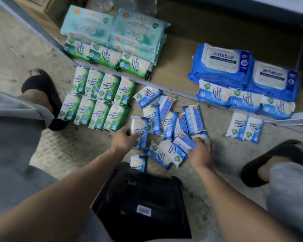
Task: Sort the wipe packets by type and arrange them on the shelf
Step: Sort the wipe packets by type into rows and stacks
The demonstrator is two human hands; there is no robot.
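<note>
Head | left hand (123, 139) grips edge of blue packet (140, 126) | right hand (201, 151) pinches face-down packet (184, 142)

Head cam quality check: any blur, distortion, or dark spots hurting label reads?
Head view: wide-angle stretch toward the borders; pale teal packs at top soft, labels unreadable; small blue packet in the left hand legible; top right corner dark; right hand slightly smeared.
</note>
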